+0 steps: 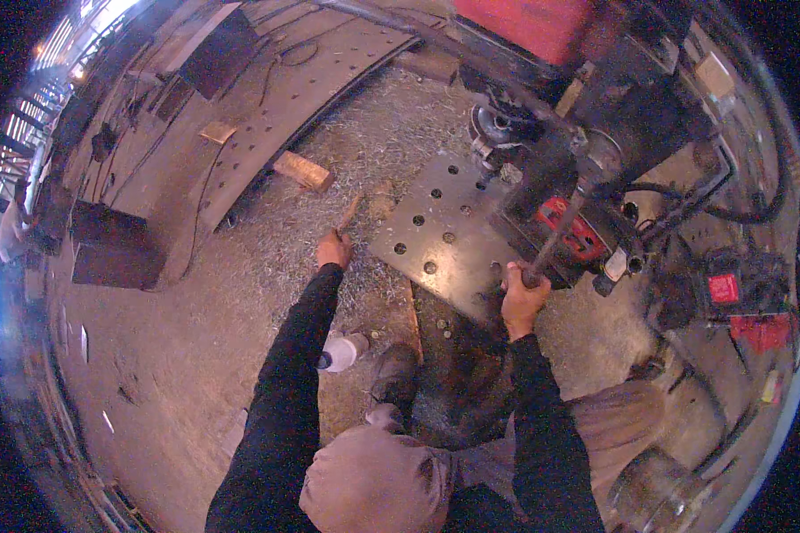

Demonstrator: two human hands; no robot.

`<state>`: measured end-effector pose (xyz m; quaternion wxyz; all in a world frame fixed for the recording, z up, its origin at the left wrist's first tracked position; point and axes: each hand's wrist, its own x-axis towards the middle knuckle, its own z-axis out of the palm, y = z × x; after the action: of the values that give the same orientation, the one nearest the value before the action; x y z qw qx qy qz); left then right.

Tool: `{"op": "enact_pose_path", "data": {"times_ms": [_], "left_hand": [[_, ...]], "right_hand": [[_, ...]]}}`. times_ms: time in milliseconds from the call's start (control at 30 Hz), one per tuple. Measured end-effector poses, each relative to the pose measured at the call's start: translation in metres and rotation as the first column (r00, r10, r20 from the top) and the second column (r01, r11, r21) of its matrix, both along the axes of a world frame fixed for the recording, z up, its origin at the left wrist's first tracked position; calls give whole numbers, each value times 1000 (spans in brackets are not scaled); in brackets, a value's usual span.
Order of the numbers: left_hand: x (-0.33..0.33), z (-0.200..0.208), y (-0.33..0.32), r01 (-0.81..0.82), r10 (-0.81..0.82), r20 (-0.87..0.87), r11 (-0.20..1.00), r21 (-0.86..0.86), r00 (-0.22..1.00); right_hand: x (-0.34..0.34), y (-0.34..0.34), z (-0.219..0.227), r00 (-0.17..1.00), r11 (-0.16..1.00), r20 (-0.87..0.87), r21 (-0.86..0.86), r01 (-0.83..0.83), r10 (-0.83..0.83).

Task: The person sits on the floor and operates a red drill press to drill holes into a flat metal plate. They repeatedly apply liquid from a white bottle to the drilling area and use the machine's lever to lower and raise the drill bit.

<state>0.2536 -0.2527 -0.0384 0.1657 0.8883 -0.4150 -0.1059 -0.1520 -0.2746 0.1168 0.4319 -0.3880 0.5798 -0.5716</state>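
Observation:
My left hand (pixel 335 250) is closed around the lower end of a thin wooden stick (pixel 354 211), which points up over the shavings beside a steel plate. Regularly spaced round holes run through this steel plate (pixel 418 251). On its right part stands a red and black drilling machine (pixel 567 229). My right hand (pixel 523 302) grips the end of the machine's long feed lever (pixel 556 235), with fingers wrapped round it. The drill's cutting end is hard to make out in the dark area over the plate.
Metal shavings (pixel 387 120) cover the ground near a wood block (pixel 302 171). A long perforated plate (pixel 329 80) lies at the back left, near dark steel boxes (pixel 116 249). A white bottle (pixel 343 352) stands near my shoe (pixel 394 373). Another person (pixel 14 229) is far left.

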Motion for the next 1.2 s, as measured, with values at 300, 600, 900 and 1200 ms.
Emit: {"op": "enact_pose_path", "data": {"times_ms": [300, 600, 900, 1200], "left_hand": [[-37, 109, -5, 262, -305, -47, 878, -402, 951], [-113, 183, -31, 562, -552, 129, 768, -307, 824], [-184, 126, -96, 740, -727, 182, 599, -306, 663], [-226, 123, -95, 592, -603, 28, 770, -239, 797]], "right_hand": [[-40, -12, -56, 968, 997, -239, -42, 69, -77], [2, -12, -39, 997, 997, 12, -10, 76, -76], [37, -34, -43, 988, 1000, 154, 21, -5, 1], [50, -25, -28, 976, 990, 218, 129, -58, 29]]}}
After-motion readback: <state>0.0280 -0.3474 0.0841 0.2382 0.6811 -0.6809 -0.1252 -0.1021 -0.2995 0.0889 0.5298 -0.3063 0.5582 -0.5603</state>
